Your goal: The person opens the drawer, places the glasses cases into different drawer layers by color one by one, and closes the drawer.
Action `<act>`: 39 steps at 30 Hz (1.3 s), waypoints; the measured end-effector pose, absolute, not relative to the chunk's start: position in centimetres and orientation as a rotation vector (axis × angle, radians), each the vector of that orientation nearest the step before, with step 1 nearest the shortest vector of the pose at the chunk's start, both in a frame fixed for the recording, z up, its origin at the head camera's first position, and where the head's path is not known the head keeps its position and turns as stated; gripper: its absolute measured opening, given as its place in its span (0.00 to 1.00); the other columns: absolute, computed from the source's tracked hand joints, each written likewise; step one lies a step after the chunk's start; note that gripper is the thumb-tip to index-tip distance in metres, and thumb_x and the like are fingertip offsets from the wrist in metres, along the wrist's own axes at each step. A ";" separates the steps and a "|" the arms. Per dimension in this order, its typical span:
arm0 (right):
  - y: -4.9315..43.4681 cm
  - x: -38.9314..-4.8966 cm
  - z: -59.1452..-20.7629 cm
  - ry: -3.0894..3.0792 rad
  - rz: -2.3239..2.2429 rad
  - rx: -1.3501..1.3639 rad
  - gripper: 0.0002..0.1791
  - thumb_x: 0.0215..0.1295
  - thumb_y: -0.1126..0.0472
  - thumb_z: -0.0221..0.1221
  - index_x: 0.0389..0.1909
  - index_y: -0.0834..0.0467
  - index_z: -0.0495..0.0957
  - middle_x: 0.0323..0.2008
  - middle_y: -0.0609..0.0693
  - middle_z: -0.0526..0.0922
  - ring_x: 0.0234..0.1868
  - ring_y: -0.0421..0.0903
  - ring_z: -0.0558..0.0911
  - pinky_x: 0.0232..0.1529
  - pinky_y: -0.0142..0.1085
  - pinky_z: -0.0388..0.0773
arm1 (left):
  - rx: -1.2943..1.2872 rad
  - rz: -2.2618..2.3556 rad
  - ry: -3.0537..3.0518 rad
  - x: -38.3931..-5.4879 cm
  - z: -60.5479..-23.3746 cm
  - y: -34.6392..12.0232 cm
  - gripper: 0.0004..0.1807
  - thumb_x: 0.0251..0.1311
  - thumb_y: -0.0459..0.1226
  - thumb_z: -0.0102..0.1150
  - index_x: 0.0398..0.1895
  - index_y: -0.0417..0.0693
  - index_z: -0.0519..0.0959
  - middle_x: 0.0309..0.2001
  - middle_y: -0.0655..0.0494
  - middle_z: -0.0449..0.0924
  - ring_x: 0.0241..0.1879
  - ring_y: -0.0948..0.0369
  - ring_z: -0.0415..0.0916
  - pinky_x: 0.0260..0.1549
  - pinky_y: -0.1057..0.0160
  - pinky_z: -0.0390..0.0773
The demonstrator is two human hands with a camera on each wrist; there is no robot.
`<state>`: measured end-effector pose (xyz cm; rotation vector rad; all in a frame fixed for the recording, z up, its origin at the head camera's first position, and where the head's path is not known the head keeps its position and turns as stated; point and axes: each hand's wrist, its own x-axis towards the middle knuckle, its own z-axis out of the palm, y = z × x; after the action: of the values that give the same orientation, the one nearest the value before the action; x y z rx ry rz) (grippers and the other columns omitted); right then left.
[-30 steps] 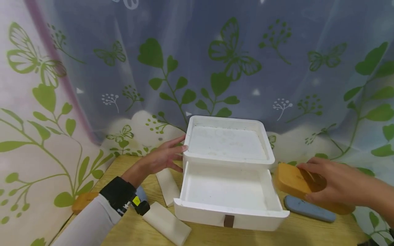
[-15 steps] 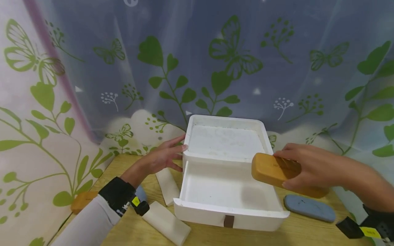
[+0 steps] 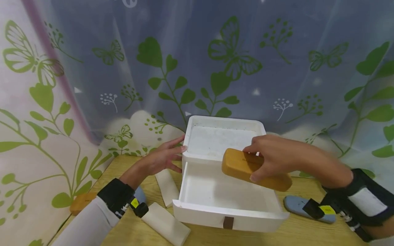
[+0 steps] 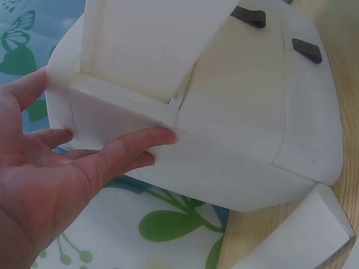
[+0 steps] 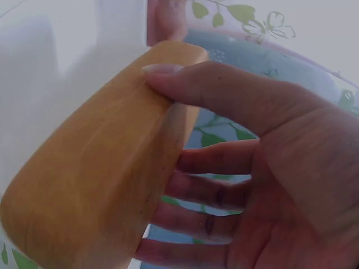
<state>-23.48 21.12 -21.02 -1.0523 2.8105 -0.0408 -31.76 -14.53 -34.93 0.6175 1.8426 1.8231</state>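
Observation:
A white drawer box (image 3: 221,140) stands on the table with its top drawer (image 3: 231,191) pulled out and nothing seen inside. My right hand (image 3: 277,157) grips an orange-brown glasses case (image 3: 238,164) above that drawer. In the right wrist view, the thumb lies over the glasses case (image 5: 106,140) and the fingers are along its far edge. My left hand (image 3: 164,157) rests its spread fingers against the left side of the drawer box. The left wrist view shows those fingertips (image 4: 165,135) touching the box's side wall (image 4: 224,168).
A blue-grey glasses case (image 3: 295,204) lies right of the box, partly behind the right wrist camera. Two long cream pieces (image 3: 167,222) lie on its left. Farther left are another orange case (image 3: 80,203) and a bluish object (image 3: 140,195). A printed curtain (image 3: 184,68) hangs behind.
My right hand has carried the orange-brown glasses case leftward from beside the drawer box to above the open drawer. The left hand stays against the box.

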 end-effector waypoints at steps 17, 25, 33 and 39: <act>15.5 -23.9 -23.0 2.688 -0.002 -1.082 0.38 0.52 0.45 0.77 0.62 0.61 0.82 0.34 0.45 0.76 0.37 0.41 0.71 0.39 0.32 0.69 | 0.619 1.820 1.852 -31.7 -35.3 -14.8 0.38 0.80 0.43 0.46 0.86 0.64 0.42 0.80 0.39 0.58 0.70 0.36 0.71 0.51 0.40 0.85; 13.9 -23.7 -24.7 2.676 0.047 -0.986 0.36 0.50 0.46 0.79 0.59 0.58 0.83 0.35 0.45 0.76 0.38 0.43 0.74 0.42 0.37 0.74 | 0.630 1.815 1.845 -31.7 -35.2 -14.7 0.38 0.80 0.43 0.45 0.86 0.64 0.42 0.81 0.39 0.56 0.72 0.34 0.68 0.53 0.37 0.83; 12.7 -23.1 -25.9 2.671 0.134 -0.864 0.30 0.51 0.50 0.79 0.53 0.58 0.82 0.38 0.46 0.77 0.39 0.43 0.76 0.46 0.39 0.79 | 0.632 1.811 1.848 -31.7 -35.2 -14.8 0.38 0.81 0.43 0.44 0.86 0.65 0.41 0.82 0.41 0.54 0.72 0.34 0.67 0.54 0.38 0.83; 12.5 -22.7 -27.1 2.665 0.147 -0.804 0.26 0.53 0.50 0.78 0.50 0.55 0.83 0.38 0.45 0.75 0.38 0.43 0.76 0.42 0.36 0.77 | 0.641 1.801 1.852 -31.7 -35.2 -14.6 0.38 0.81 0.45 0.45 0.86 0.65 0.41 0.82 0.41 0.53 0.73 0.33 0.66 0.55 0.37 0.82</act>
<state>-22.66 12.52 -27.07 -0.8045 2.6645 0.1465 -31.68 -14.65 -35.16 0.6408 1.8520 1.8008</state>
